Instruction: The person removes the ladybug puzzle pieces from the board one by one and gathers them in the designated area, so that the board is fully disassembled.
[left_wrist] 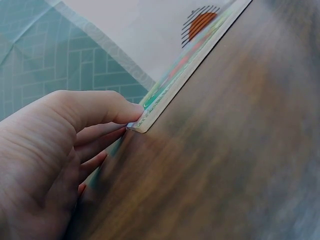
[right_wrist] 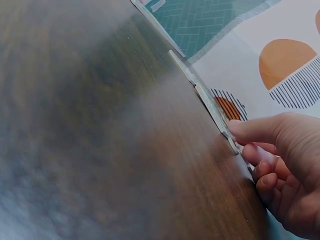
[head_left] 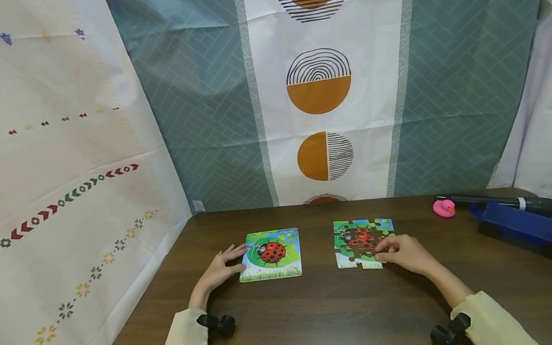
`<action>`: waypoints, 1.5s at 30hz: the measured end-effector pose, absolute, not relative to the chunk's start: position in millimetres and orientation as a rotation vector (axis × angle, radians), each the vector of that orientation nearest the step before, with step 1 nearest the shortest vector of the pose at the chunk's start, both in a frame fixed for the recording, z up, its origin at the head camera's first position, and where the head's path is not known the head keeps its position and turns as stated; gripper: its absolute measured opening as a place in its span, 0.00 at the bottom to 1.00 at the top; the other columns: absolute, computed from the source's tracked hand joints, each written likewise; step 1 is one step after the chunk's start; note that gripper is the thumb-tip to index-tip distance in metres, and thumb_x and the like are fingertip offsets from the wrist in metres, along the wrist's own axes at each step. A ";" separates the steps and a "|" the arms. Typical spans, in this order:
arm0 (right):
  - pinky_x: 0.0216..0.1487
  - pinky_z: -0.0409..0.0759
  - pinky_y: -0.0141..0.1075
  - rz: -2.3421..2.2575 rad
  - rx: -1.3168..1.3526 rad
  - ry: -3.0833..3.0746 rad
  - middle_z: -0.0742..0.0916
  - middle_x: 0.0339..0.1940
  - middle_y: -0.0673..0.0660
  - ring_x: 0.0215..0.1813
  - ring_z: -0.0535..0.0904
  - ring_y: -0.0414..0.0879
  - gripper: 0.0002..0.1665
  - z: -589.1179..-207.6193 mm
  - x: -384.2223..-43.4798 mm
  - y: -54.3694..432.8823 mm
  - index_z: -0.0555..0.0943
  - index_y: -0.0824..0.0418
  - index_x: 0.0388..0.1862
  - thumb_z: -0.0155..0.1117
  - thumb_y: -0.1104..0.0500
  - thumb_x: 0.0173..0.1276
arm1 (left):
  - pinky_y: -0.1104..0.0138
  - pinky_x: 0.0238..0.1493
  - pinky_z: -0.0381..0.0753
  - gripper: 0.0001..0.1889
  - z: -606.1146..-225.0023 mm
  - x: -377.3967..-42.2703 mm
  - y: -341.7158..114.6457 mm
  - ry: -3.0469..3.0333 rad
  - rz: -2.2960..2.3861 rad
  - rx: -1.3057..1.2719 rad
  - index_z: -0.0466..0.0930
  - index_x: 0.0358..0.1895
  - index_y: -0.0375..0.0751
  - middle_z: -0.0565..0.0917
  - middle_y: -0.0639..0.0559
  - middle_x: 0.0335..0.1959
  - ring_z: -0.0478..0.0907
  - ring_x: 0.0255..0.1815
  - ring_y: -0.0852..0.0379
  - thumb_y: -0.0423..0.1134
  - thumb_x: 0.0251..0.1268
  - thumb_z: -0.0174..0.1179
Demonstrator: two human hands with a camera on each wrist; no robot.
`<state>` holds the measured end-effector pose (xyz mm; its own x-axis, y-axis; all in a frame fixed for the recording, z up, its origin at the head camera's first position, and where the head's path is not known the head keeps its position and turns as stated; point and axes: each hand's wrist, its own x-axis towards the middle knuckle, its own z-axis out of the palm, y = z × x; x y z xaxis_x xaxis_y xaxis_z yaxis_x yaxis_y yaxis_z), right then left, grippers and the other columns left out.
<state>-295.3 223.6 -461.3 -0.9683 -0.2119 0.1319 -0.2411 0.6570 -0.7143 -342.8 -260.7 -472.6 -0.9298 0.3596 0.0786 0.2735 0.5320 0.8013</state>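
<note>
A flat square ladybug picture board [head_left: 272, 253] lies on the table, left of the middle. My left hand [head_left: 222, 268] rests at its left edge, thumb and fingers spread apart; in the left wrist view the thumb touches the near corner of the board [left_wrist: 165, 95]. To the right lies a partly joined ladybug jigsaw puzzle [head_left: 347, 261], with gaps showing dark table. My right hand [head_left: 404, 253] is at its right side, fingers curled, thumb and index finger pinching at a puzzle piece that they mostly hide. The right wrist view shows the puzzle [right_wrist: 212, 107] edge-on.
A pink rubber duck [head_left: 444, 209] sits at the back right. Behind it lies a black stick-shaped object [head_left: 494, 200], with a blue box-like object [head_left: 532, 227] in front. Patterned curtains [head_left: 205, 118] hang along the table's [head_left: 291, 316] back edge and left side.
</note>
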 end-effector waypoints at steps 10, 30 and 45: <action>0.21 0.62 0.30 1.357 0.411 -2.767 0.72 0.19 0.48 0.20 0.61 0.36 0.13 -454.1 -301.7 197.2 0.85 0.61 0.40 0.68 0.52 0.65 | 0.36 0.76 0.29 0.29 -469.2 -340.4 -266.9 2.689 1.362 0.535 0.72 0.68 0.36 0.66 0.39 0.74 0.44 0.80 0.36 0.36 0.62 0.63; 0.21 0.63 0.30 1.625 0.646 -2.718 0.71 0.13 0.47 0.16 0.61 0.39 0.16 -459.2 -324.4 55.0 0.83 0.65 0.46 0.68 0.55 0.64 | 0.34 0.75 0.29 0.29 -479.0 -336.4 -264.4 2.668 1.375 0.569 0.71 0.68 0.35 0.66 0.37 0.73 0.44 0.80 0.33 0.36 0.63 0.63; 0.20 0.58 0.30 1.400 0.590 -2.894 0.70 0.12 0.48 0.16 0.59 0.39 0.26 -456.0 -322.6 37.3 0.81 0.65 0.50 0.77 0.54 0.55 | 0.36 0.76 0.30 0.29 -474.0 -341.1 -261.3 2.694 1.337 0.584 0.71 0.68 0.36 0.66 0.40 0.74 0.44 0.80 0.36 0.39 0.63 0.64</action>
<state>-322.6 37.3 -456.0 -0.9270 -0.3728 0.0418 -0.2642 0.5696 -0.7783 -341.1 -261.3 -474.0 -0.9243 0.3691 0.0976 0.3009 0.5469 0.7813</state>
